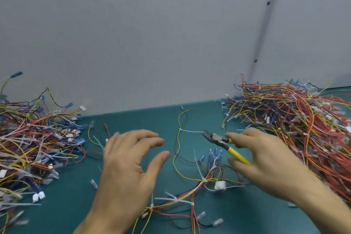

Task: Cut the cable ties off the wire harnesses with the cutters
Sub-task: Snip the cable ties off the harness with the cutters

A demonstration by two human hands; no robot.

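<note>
Right hand (266,157) grips cutters (218,139), jaws apart beside tie (191,131) | left hand (131,159) fingers (150,141) released, hovering | should pin wire (178,144), nip tie only.

Left hand (131,159) palm-down, fingers (150,135) spread; right hand (266,157) with fingers curled round the cutters (221,139).

My right grip (266,156) held the yellow-handled cutters (226,144), jaws slightly apart, tips pointing left twd a white cable tie (191,131) on a yellow wire (178,144). Left grip (131,159) hovered over the teal table (76,205), fingers spread, holding nothing. One wire harness (205,178) lay btwn my grips. Tangled harness piles sat at left (32,144) & right (294,119).
</note>
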